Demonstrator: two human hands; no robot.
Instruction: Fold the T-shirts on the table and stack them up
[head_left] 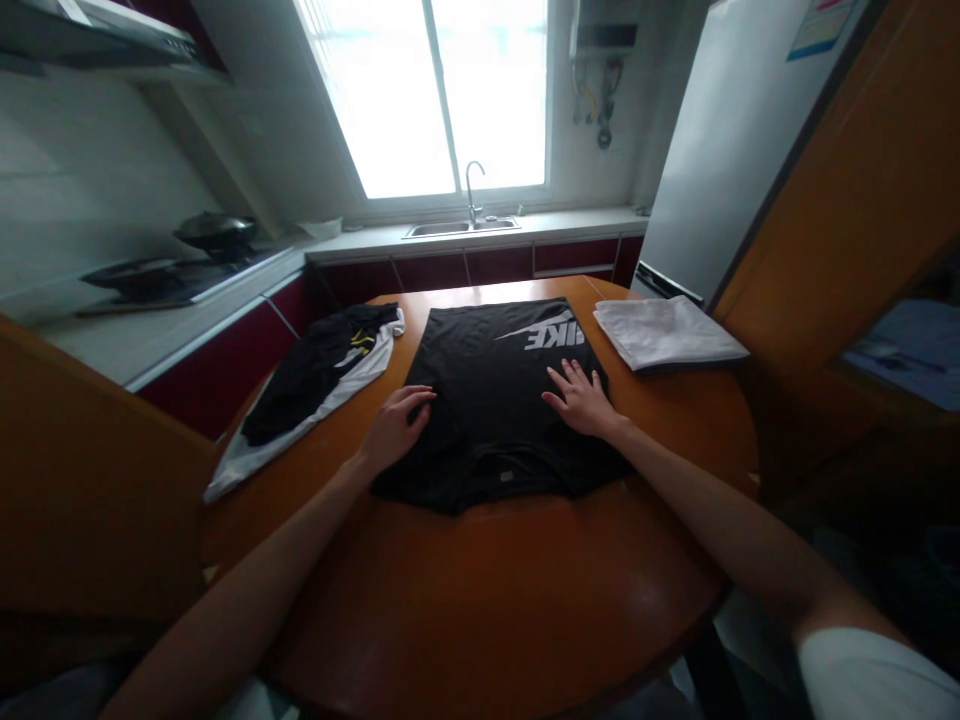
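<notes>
A black T-shirt [491, 390] with a white logo lies spread flat on the round wooden table [480, 590], its collar toward me. My left hand [396, 425] rests on the shirt's left edge with the fingers curled over the fabric. My right hand [581, 400] lies flat on the right side of the shirt, fingers stretched out and apart. Neither hand lifts the cloth.
A black and white garment [315, 385] lies bunched at the table's left. A folded white cloth [664, 332] sits at the right rear. Behind are a counter with a sink [461, 228], a stove with pans [180, 265], and a white fridge [720, 150].
</notes>
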